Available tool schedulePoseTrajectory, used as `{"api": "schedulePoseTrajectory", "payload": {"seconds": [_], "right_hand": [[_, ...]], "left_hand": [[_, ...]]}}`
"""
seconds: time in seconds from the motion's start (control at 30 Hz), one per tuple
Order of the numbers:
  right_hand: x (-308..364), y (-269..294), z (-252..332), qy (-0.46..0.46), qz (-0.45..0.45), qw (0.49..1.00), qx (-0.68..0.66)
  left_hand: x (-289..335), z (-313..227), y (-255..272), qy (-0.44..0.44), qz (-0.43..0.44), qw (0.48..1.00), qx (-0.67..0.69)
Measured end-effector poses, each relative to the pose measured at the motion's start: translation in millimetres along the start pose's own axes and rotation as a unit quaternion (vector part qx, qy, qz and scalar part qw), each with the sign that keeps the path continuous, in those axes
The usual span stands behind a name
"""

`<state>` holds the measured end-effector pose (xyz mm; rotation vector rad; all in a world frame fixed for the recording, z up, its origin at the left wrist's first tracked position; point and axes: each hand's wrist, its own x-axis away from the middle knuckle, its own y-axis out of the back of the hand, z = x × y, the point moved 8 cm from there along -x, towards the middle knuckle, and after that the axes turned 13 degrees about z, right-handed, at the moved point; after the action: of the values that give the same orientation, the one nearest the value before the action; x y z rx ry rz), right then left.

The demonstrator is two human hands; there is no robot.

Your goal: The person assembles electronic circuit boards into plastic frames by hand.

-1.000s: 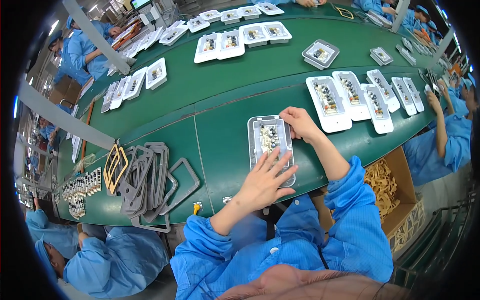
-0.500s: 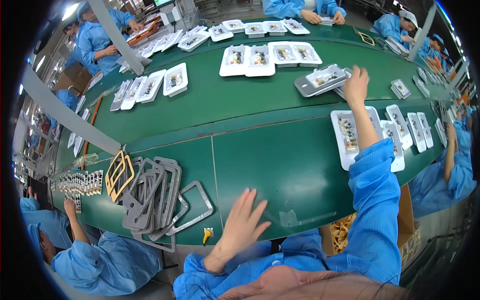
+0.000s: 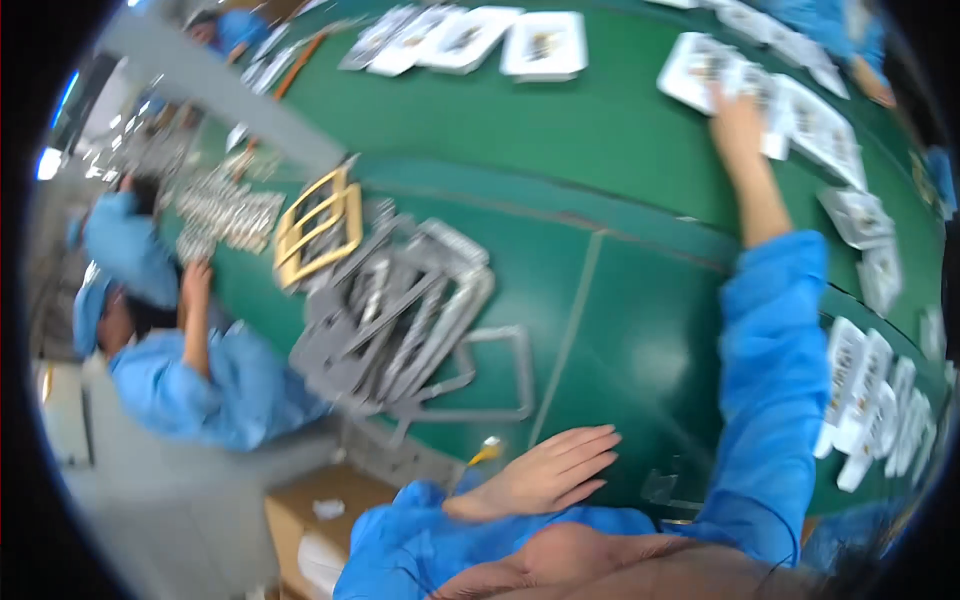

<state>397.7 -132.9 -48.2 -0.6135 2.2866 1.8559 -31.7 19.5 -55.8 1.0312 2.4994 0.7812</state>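
Note:
My right hand (image 3: 738, 118) is stretched far across the green table, its blurred fingertips over a white tray (image 3: 690, 75) holding small parts. Whether those fingers grip the tray's edge cannot be told. Beside that hand lies a further white tray (image 3: 820, 125). My left hand (image 3: 565, 470) rests by the table's near edge, fingers extended and holding nothing. A small yellow piece (image 3: 486, 453) lies just left of it. Farther left is a heap of grey frames (image 3: 400, 310), with one loose frame (image 3: 525, 370) at its right side and yellow frames (image 3: 318, 230) at its far left.
Several white trays stand in a row at the far side (image 3: 545, 45) and others crowd the right edge (image 3: 850, 385). A grey post (image 3: 230, 90) slants over the left. A seated co-worker (image 3: 210, 370) handles small metallic parts (image 3: 235, 210). A cardboard box (image 3: 320, 510) sits below the table.
The view has swung left, so the table's contents appear shifted right. My right hand has left the grey-and-white tray stack for the white trays at mid-table. My left hand stays near the edge.

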Motion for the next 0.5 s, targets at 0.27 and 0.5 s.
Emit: {"api": "schedulePoseTrajectory", "payload": {"seconds": [0.27, 0.5], "right_hand": [[94, 81, 36, 0.083, 0.087, 0.992, -0.041], [257, 138, 20, 0.03, 0.214, 0.975, -0.054]], "left_hand": [[9, -14, 12, -0.023, -0.105, 0.994, -0.01], [126, -49, 128, 0.066, -0.33, 0.884, -0.326]]}}
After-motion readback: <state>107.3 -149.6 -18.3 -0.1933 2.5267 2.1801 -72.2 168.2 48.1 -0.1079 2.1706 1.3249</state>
